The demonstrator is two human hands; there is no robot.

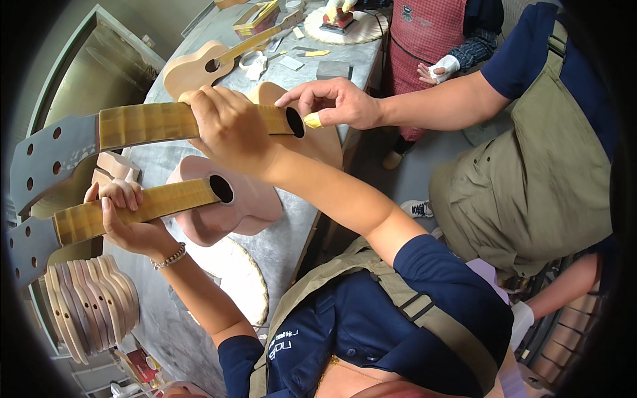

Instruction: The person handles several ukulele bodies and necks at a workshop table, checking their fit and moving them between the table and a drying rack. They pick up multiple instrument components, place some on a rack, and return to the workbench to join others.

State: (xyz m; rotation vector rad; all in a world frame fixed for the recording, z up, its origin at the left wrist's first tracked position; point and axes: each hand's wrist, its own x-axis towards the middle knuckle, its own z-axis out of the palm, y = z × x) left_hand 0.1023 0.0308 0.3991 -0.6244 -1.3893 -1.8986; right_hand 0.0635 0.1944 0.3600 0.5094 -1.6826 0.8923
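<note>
My right hand [231, 132] is closed around the neck of a pale wooden guitar [321, 142], whose fretboard [149, 124] is covered with yellowish tape. Below it, my left hand [132, 224], with a bracelet at the wrist, grips the similarly taped neck [171, 199] of a pinkish small guitar or ukulele [229, 209]. Both instruments have unstrung grey headstocks, the upper one [54, 154] larger in view. A co-worker's hand [346, 104], with yellow wrapping on the thumb, reaches to the fretboard end beside the upper sound hole. Parts of both necks are hidden by my fingers.
A grey worktable [164, 298] holds another unfinished ukulele [196, 64], a tape roll [249, 59], a grey block [333, 69] and a round pale pad [234, 283]. Several wooden bodies [92, 303] stand in a row at lower left. Co-workers stand at right and beyond the table, one hand on a red sander [338, 22].
</note>
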